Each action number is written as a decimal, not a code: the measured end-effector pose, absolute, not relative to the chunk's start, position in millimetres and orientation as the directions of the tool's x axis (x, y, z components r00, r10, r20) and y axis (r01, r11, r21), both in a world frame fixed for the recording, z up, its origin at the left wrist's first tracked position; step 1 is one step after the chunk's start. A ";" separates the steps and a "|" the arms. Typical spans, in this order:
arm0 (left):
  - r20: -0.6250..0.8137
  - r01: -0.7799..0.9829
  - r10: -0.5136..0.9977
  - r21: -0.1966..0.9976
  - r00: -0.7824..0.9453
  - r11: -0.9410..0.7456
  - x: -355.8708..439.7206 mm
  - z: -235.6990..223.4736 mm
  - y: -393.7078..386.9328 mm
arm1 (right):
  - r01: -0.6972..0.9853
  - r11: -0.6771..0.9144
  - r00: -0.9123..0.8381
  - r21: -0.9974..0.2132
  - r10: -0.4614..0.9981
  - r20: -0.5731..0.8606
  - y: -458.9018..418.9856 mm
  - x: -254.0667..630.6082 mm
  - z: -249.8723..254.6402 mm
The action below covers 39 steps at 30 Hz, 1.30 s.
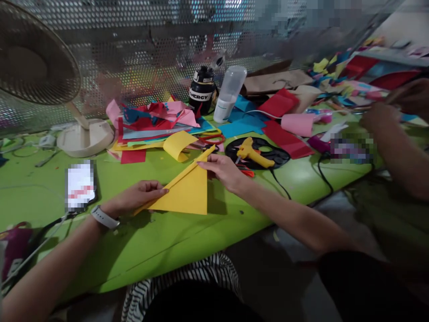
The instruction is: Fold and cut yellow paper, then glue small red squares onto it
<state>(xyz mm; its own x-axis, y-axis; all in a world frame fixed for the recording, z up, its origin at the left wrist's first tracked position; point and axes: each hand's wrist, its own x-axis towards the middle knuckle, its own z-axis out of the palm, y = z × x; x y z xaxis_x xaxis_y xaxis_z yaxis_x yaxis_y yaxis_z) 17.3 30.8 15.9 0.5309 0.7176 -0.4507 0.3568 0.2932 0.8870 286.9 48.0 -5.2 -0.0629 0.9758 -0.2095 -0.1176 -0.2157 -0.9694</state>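
Observation:
A yellow sheet of paper (189,192) is held just over the green table, its upper-left edge rolled into a narrow diagonal strip. My left hand (144,195) pinches the lower-left end of that strip between thumb and fingers. At the upper-right end, my right hand (221,169) grips the rolled edge with thumb and fingertips. The flat part of the sheet hangs down as a triangle between both hands. Beyond it lies a curled yellow paper piece (180,145). Right of my right hand, a yellow glue gun (253,153) rests on a black reel (279,156).
A phone (80,185) lies left on the green table (134,255), near a fan (85,136). Coloured papers (150,127), a black bottle (201,89) and a white-based clear bottle (228,100) stand behind. A co-worker's hands (382,118) are at right. Cables cross the table.

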 end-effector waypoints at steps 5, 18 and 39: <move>-0.443 0.503 0.711 0.852 0.547 0.145 -1.7 14.7 37.3 | 0.153 -0.262 -0.067 -0.953 0.959 -0.274 30.5 309.9 -8.3; -0.319 0.629 0.682 0.730 0.658 -0.266 -1.5 32.4 36.8 | 0.650 0.616 -0.636 -0.445 0.762 0.125 26.1 274.9 13.5; -0.117 -0.257 0.969 0.951 0.216 0.172 -14.6 18.5 37.6 | 0.200 -0.043 -0.371 -0.979 0.921 -0.116 51.2 263.7 1.4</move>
<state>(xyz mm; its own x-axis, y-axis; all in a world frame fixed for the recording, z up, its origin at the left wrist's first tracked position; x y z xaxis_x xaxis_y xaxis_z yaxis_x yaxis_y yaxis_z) -14.6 37.6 18.5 0.2157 0.9695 -0.1167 -0.2570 0.1717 0.9511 263.7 51.2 1.4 -0.3715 0.9211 -0.1162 0.1998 -0.0429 -0.9789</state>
